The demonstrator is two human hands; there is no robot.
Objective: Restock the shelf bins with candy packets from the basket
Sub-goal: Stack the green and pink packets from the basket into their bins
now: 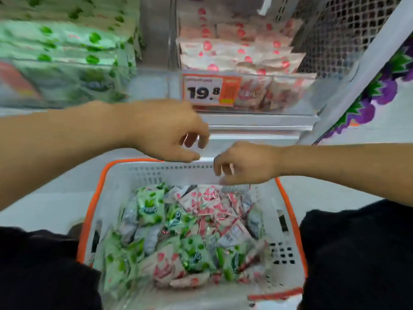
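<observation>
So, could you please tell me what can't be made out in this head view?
- Small print on the price tag: blurred.
- Green packets' bin: motion-blurred, cut by the left edge.
- Basket near rim: cut by the bottom edge.
- Whether the right hand pinches anything: fingertips blurred.
</observation>
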